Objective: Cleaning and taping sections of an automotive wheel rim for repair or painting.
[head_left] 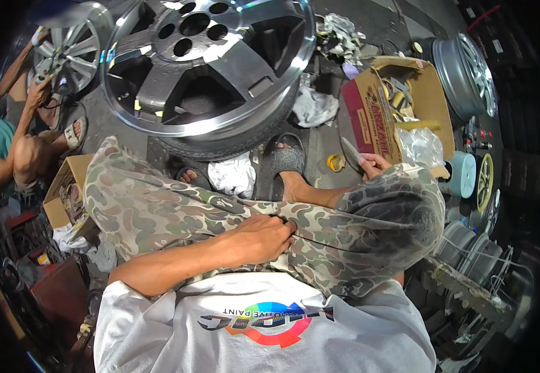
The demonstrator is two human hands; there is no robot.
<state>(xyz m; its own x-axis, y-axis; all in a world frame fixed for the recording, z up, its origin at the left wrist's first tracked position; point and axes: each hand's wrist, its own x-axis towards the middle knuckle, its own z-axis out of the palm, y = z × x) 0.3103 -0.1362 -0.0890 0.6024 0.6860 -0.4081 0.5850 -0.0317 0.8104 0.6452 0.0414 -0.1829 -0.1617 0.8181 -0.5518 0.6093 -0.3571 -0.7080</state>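
My left hand (264, 239) rests on my lap against the camouflage trousers (158, 205). Its fingers are curled in, and whatever they may hold is hidden. Beyond my right knee, my right hand (374, 165) is closed on a thin, dark grey, blade-like piece (349, 150), whose exact kind I cannot make out. That piece sits beside the red and brown cardboard box (358, 115). In front of me a large silver and dark grey alloy wheel (236, 65) lies face up on a tyre (220, 144), touched by neither hand.
A white cloth (234, 175) lies between my sandals; a grey rag (315, 107) is beside the tyre. A yellow tape roll (335, 163) lies near the box. More rims (460, 71) stand at right. At left, a co-worker (2, 149) handles another wheel (74, 50) near an open carton (65, 193).
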